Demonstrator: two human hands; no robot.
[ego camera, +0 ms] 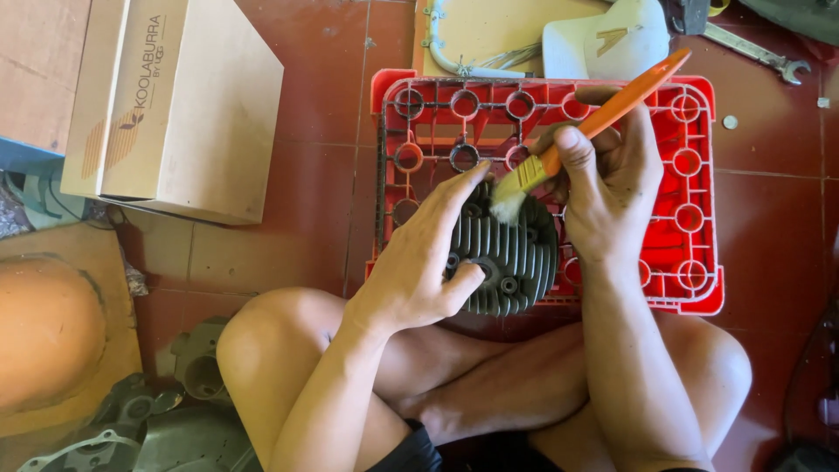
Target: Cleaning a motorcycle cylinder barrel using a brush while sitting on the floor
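A dark grey finned metal cylinder head [511,253] rests on an upturned red plastic crate [690,218]. My left hand [419,258] grips the head from its left side, thumb across the fins and fingers along the top edge. My right hand [607,188] holds an orange-handled paintbrush [603,118], whose pale bristles touch the upper edge of the head. My crossed bare legs lie below the crate.
Two cardboard boxes [175,100] stand at upper left. A spanner [756,52] and a white plastic part [607,39] lie beyond the crate. Grey metal engine casings [175,411] and an orange rounded object [44,328] sit at lower left on the red tile floor.
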